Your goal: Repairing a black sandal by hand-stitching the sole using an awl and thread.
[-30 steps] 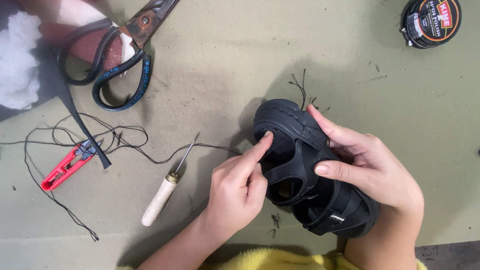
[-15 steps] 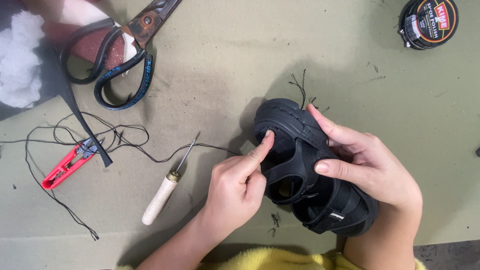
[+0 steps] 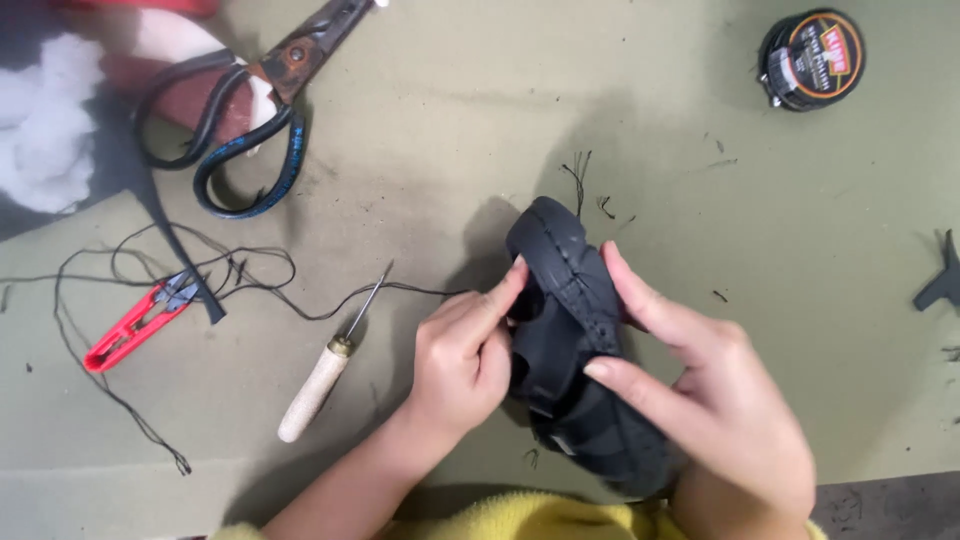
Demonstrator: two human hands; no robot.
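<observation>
Head view. A black shoe is held on its side at centre frame, slightly right, its stitched sole edge turned upward. It is gripped by the right hand from the right: the fingers are extended along the sole, the thumb is set against the upper, so the shoe is clasped between them. The left hand is placed at the shoe's left side, fingers curled together, index finger and thumb pressed against the rim of the sole; whether thread is pinched there cannot be told.

A black thread is seen running from the left hand leftward across the olive surface, looped in the left part of the frame. An awl with a pale wooden handle is laid left of the left hand, near but apart. Red thread snips are laid at left centre, on the thread loops. Large scissors are noted at upper left, beside white stuffing. A round polish tin is noted at upper right, well apart from the shoe. A yellow sleeve is visible at the bottom edge.
</observation>
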